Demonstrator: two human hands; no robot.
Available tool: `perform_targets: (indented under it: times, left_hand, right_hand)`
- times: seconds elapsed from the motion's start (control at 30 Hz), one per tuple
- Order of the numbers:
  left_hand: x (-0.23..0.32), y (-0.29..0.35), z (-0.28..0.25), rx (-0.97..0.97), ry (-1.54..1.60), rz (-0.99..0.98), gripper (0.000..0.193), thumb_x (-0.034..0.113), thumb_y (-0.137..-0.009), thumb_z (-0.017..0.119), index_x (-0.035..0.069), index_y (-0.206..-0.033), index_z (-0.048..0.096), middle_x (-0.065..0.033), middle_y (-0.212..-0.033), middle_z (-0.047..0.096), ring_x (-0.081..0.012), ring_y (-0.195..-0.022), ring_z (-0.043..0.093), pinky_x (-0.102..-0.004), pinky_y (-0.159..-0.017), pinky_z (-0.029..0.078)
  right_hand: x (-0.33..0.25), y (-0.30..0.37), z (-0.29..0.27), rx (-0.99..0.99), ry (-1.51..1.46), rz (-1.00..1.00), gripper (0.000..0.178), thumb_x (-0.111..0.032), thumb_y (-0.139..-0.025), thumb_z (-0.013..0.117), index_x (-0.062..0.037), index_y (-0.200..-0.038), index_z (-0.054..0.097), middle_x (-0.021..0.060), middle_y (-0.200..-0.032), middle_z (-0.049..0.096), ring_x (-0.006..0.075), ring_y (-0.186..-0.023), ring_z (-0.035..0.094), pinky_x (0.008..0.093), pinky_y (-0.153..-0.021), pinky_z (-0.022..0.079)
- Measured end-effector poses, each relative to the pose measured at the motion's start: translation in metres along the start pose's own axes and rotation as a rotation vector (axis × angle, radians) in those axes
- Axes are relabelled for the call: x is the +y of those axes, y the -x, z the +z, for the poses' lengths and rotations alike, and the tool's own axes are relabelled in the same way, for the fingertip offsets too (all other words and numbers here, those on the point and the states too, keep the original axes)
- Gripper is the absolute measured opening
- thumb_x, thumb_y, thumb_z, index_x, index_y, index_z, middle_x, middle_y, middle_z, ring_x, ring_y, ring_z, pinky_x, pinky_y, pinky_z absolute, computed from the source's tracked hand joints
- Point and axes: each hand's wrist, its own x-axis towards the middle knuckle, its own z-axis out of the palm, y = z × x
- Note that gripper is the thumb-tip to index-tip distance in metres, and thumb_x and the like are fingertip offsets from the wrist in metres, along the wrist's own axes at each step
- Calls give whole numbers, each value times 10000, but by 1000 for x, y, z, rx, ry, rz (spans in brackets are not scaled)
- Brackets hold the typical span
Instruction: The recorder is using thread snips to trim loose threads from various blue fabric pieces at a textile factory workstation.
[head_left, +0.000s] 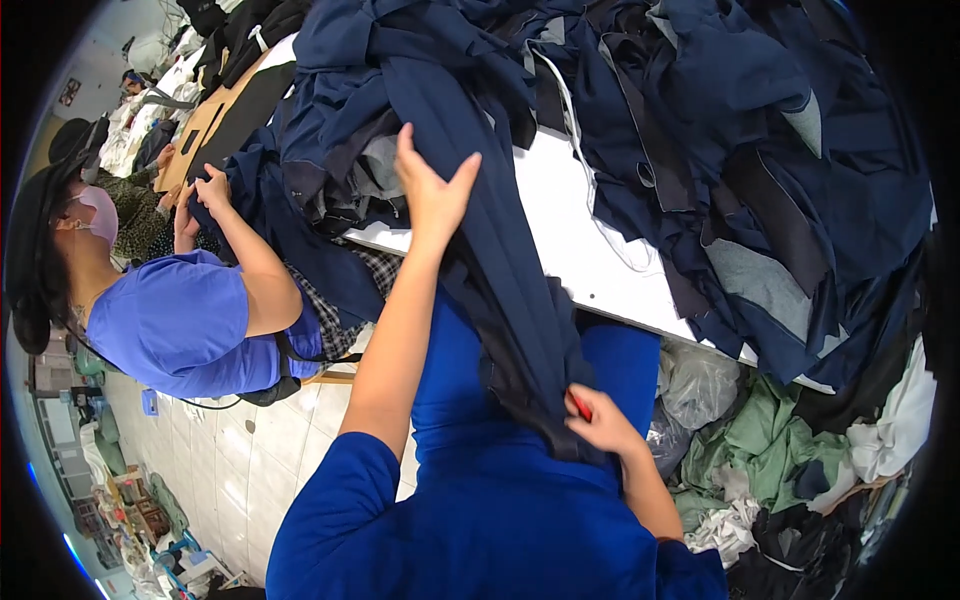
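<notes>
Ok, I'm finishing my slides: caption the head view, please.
Left hand spread over navy cloth, right hand holding a red object near its lower end.

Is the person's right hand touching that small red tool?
Touching: the head view shows the small red tool gripped in the right hand, partly hidden by it.

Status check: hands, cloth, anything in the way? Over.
Left hand spread on navy cloth. Right hand at its lower end, gripping small red item. Cloth runs white table to lap. Navy heap alongside, blocking neither hand.
</notes>
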Motion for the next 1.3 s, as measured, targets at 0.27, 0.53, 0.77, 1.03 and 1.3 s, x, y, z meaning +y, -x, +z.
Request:
perform_targets:
  times: [0.27,0.53,0.77,1.03,1.3]
  left_hand:
    - [65,134,-16,-1063,138,0,607,52,-742,543,74,-1332,406,-169,-921,516,-331,-880,546,-356,-794,442]
    - [71,192,-70,-1619,176,-5,271,217,-785,511,88,-1003,606,-178,-747,623,-355,-712,605,-429,-629,469]
    - [88,114,-129,-1556,335,114,250,300,-836,598,63,-861,671,-131,-727,642,-299,-664,619,-374,-566,463]
    - [46,57,-232,-786,637,144,573,478,-823,557,-66,-986,640,-209,-811,639,-262,-669,639,-324,-585,499]
    - [-26,85,-49,-744,-471,68,313,269,-797,635,55,-1025,618,-143,-1061,553,-361,-1054,476,-422,-921,368]
  right_hand:
    - [-24,90,17,866,-716,-72,135,-96,-825,558,-92,-870,431,7,-905,435,120,-871,429,284,-871,326]
    - [-43,22,-20,1075,333,-427,139,-5,-815,551,-25,-793,415,153,-1122,469,144,-817,435,256,-829,355]
    - [-48,-123,-58,753,855,-525,323,-203,-697,714,-3,-837,503,217,-1130,540,383,-1009,504,419,-860,399]
    - [11,-25,0,125,261,23,309,-213,-788,665,-26,-681,444,146,-583,479,244,-512,484,331,-500,380]
    - [-12,-14,-7,756,-330,-85,318,-7,-848,577,-111,-677,330,23,-730,497,103,-684,497,239,-652,400]
